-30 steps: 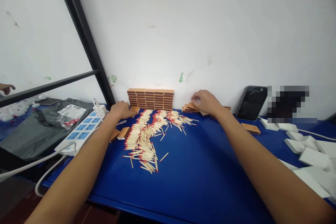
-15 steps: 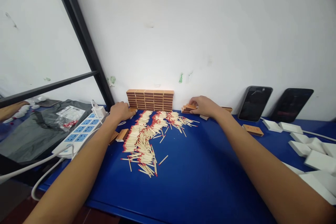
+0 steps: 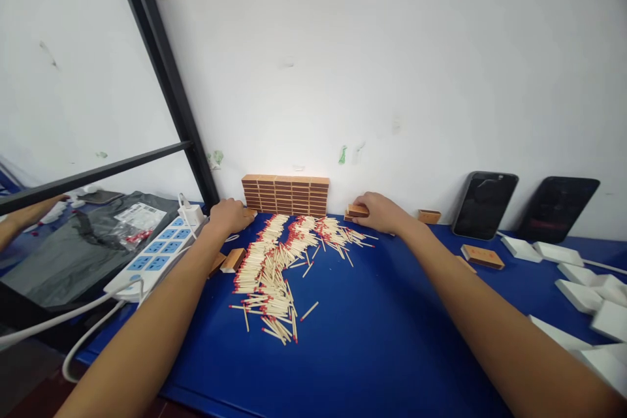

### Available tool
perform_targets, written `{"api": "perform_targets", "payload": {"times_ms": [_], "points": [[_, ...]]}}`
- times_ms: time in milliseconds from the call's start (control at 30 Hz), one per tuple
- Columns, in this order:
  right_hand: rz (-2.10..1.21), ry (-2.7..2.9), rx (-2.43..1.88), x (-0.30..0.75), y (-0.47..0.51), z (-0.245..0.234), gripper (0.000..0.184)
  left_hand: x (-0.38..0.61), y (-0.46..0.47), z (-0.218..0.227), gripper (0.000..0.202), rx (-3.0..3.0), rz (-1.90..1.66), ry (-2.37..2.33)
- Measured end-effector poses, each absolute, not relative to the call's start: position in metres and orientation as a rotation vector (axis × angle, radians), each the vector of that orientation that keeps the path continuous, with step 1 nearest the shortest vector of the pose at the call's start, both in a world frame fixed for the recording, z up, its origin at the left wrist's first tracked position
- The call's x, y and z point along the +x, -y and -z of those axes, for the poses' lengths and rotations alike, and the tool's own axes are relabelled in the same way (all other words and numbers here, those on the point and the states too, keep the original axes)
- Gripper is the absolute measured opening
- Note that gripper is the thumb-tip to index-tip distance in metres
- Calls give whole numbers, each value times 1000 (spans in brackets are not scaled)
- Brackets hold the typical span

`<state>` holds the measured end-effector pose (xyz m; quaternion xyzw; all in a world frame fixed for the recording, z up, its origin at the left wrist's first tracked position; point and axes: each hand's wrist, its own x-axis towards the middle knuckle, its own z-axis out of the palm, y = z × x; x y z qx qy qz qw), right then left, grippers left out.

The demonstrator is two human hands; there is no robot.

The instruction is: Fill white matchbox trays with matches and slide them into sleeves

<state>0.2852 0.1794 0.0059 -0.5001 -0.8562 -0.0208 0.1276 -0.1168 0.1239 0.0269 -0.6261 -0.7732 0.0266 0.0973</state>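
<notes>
A wall of stacked matchboxes (image 3: pixel 286 196) stands against the white wall, with rows of brown striking sides facing me. My left hand (image 3: pixel 228 215) is at its left end, fingers closed on a matchbox (image 3: pixel 250 214) that shows only in part. To the right of the stack, my right hand (image 3: pixel 378 210) pinches another matchbox (image 3: pixel 358 210), which sits on or just above a lower box. Loose red-tipped matches (image 3: pixel 267 268) lie in a curved heap in front of the stack. Two more matchboxes (image 3: pixel 233 260) lie beside my left forearm.
A white power strip (image 3: pixel 154 258) with cables lies at the left by a black frame (image 3: pixel 161 59). Two dark phones (image 3: pixel 484 206) lean on the wall at right. White blocks (image 3: pixel 578 287) and a matchbox (image 3: pixel 482 256) lie on the blue table (image 3: pixel 372 339).
The view has shifted slightly. The matchbox in my right hand now lies more evenly over the box below it. My left hand stays by the stack's left end.
</notes>
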Motion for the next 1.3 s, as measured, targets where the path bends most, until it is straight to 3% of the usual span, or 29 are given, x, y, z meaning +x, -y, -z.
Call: {"api": "perform_targets", "payload": {"times_ms": [300,833,1100,1300], "points": [[33,2501,-1686,283,-179,-1,32,-111,-120,-29,54,-1798,-39,2235],[-9,2517,-1791,286,-174,-12,36,-96,-114,-43,56,-1754,47,2135],[-49,2438,-1741,295,-164,-47,45,-90,-106,-52,52,-1724,61,2144],[-44,2302,-1779,321,-140,-98,38,-76,-106,-53,52,-1786,70,2095]]}}
